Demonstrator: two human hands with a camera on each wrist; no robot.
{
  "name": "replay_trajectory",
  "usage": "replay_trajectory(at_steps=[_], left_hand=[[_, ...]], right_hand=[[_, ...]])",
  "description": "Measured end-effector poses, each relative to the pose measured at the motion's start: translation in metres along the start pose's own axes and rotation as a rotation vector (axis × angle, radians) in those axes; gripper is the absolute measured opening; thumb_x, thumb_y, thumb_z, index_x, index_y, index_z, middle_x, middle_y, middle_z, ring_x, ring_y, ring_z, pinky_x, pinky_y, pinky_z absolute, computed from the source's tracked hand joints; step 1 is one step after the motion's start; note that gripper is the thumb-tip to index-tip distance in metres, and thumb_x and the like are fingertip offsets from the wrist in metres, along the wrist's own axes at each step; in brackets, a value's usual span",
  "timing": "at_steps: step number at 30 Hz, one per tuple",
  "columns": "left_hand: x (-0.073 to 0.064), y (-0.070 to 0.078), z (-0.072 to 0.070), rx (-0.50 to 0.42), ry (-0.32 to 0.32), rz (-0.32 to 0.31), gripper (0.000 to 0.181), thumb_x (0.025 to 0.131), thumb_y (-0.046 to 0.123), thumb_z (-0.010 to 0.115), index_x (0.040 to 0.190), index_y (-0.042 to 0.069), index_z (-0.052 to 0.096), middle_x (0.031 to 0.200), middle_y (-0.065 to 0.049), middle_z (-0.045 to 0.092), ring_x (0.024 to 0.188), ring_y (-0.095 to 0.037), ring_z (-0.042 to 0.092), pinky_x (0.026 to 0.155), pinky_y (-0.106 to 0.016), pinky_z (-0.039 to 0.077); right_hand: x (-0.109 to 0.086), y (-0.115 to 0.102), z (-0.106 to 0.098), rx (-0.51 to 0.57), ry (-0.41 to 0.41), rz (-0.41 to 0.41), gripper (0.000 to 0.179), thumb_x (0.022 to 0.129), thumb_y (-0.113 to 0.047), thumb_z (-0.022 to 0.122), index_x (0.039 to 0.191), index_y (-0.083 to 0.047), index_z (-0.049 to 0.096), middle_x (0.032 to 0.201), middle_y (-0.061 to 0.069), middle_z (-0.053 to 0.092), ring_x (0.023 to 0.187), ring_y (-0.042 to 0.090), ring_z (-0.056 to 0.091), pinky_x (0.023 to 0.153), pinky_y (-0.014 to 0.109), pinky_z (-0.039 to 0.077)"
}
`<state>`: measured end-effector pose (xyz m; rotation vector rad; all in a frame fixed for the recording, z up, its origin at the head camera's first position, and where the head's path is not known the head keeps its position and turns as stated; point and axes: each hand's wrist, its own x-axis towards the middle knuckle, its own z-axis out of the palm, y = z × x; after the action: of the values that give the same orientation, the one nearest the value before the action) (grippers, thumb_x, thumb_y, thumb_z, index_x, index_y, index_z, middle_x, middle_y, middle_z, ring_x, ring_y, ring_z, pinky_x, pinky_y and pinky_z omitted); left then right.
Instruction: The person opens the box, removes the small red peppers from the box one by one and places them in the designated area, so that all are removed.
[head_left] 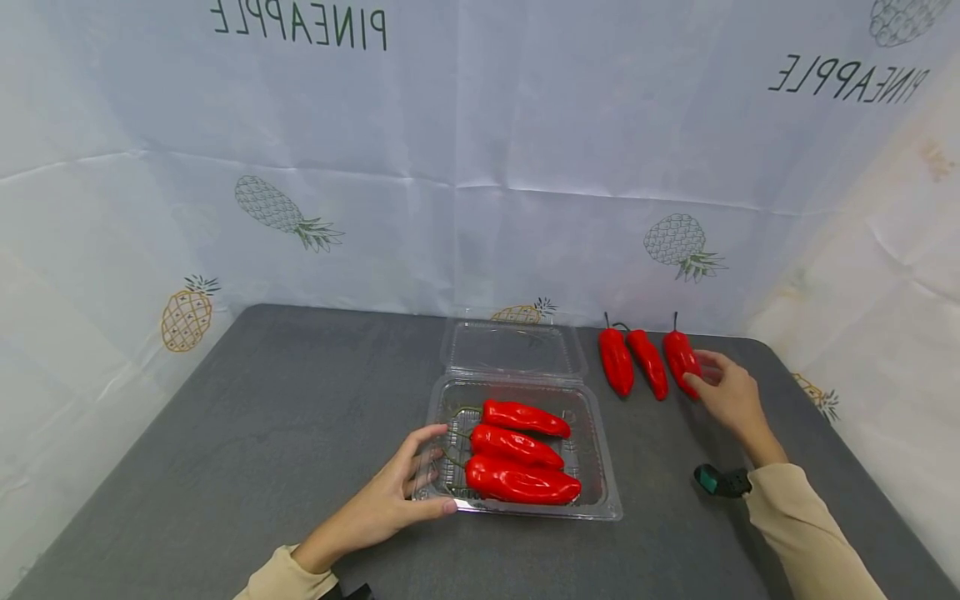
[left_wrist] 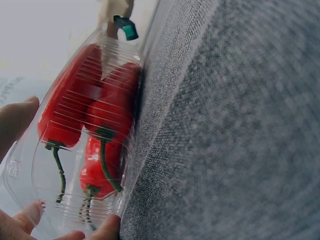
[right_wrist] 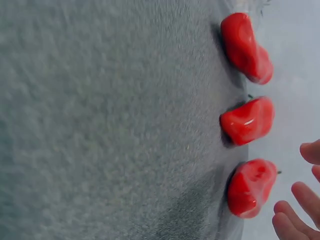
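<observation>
A clear plastic clamshell container (head_left: 609, 492) lies on the dark table with its lid folded back. Inside are three red peppers (head_left: 517, 446), side by side, their green stems toward the left. My left hand (head_left: 393, 492) holds the container's near left corner, thumb at the front rim and fingers along the left side. In the left wrist view, the peppers (left_wrist: 70, 100) show through the ribbed wall. Three more red peppers lie at the back right. Beside the rightmost pepper (head_left: 678, 354) is my right hand (head_left: 723, 392), its fingers spread around the lower end. The right wrist view shows those fingers (right_wrist: 307, 200) apart from the pepper (right_wrist: 252, 187).
The container's transparent lid (head_left: 513, 346) lies behind it, near the table's back edge. Two of the loose peppers (head_left: 617, 360) rest between the lid and my right hand. White cloth (head_left: 457, 150) printed with pineapples hangs behind and around the grey table (head_left: 300, 417).
</observation>
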<state>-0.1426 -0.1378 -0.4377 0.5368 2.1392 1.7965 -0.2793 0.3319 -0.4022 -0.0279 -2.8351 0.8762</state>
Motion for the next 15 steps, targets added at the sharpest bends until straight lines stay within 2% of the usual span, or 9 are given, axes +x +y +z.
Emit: replay_trajectory(at_steps=[11,15], left_hand=[[0.0,0.0,0.0,-0.001,0.002,-0.009,0.084,0.09,0.016,0.074,0.153,0.011,0.019,0.164,-0.015,0.015,0.149,-0.045,0.024,0.116,-0.056,0.035],[0.0,0.0,0.0,0.004,0.001,-0.011,0.084,0.09,0.017,0.074,0.153,0.011,0.019,0.164,-0.015,0.015,0.149,-0.044,0.024,0.115,-0.055,0.035]], right_hand=[[-0.021,-0.021,-0.003,0.044,0.002,-0.105,0.048,0.098,-0.018,0.061,0.137,0.006,0.049,0.131,0.037,0.055,0.113,0.054,0.059,0.09,0.064,0.052],[-0.028,-0.028,-0.003,0.062,0.006,-0.147,0.046,0.098,-0.016,0.062,0.136,0.006,0.051,0.13,0.035,0.057,0.111,0.052,0.061,0.086,0.059,0.056]])
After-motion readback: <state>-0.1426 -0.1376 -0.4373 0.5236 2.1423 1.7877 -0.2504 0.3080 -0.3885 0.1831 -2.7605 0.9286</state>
